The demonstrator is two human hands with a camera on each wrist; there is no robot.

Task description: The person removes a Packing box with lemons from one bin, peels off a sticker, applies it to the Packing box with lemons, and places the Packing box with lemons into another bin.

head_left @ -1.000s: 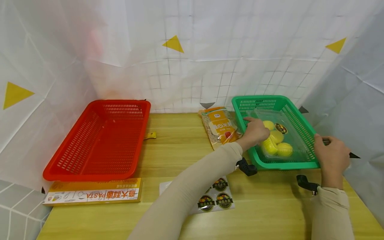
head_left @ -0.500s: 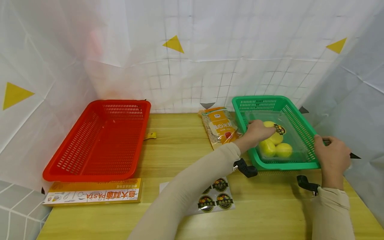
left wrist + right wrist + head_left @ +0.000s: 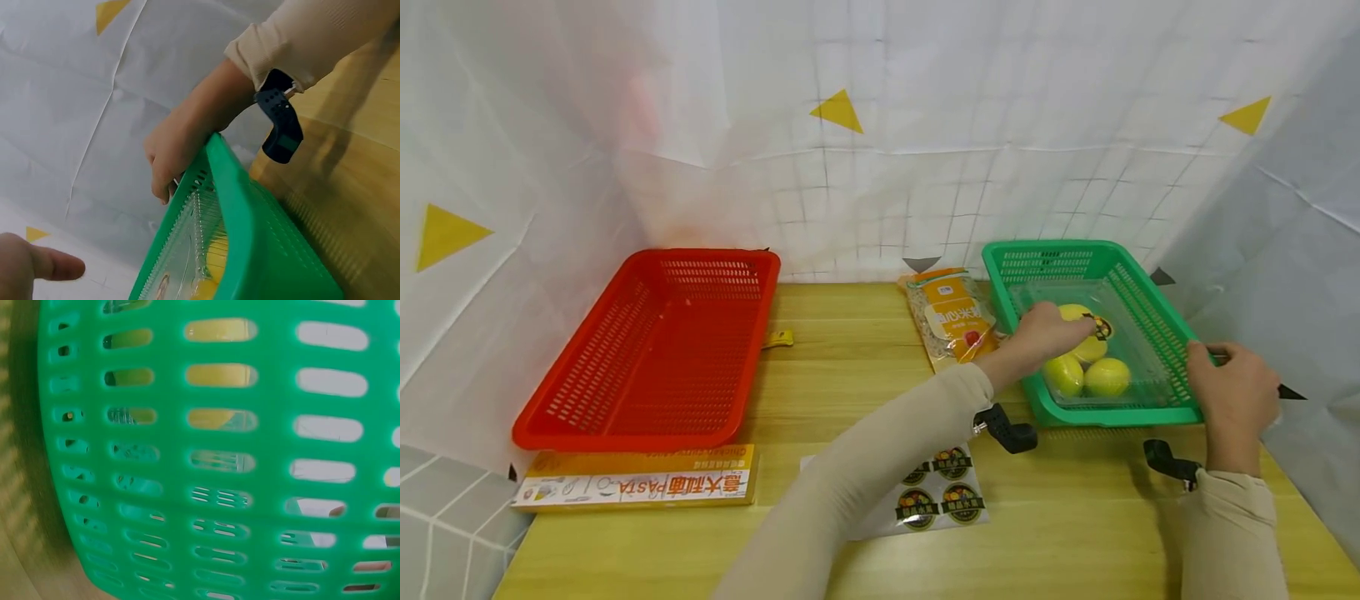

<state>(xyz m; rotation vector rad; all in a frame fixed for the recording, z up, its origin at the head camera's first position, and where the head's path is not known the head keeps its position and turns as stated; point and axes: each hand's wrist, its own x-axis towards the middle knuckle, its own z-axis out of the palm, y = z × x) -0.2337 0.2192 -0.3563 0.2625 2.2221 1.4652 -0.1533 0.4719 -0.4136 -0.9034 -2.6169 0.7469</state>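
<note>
A clear plastic box [image 3: 1138,367] with several yellow lemons [image 3: 1107,377] inside sits in the green basket [image 3: 1116,414]; a round dark fruit sticker [image 3: 1102,327] shows on its lid. My left hand [image 3: 1037,333] reaches over the basket's left rim, its fingertips close by the sticker. The left wrist view catches one straight digit [image 3: 59,265] of it; the other fingers are hidden. My right hand [image 3: 1232,383] grips the basket's right rim. In the right wrist view, slotted green basket wall [image 3: 269,394] fills most of the frame, and the hand itself is largely out of sight.
A red basket [image 3: 760,350] stands at the left, with a pasta box [image 3: 640,483] at its front edge. Left of the green basket lies an orange food bag [image 3: 951,317]. The left forearm passes over a sticker sheet [image 3: 943,517]. A small yellow item [image 3: 778,337] lies beside the red basket.
My left hand has shifted from the green basket's left side rightward to the sticker. Inside the basket, the clear box and lemons have moved slightly left. My right hand keeps its grip.
</note>
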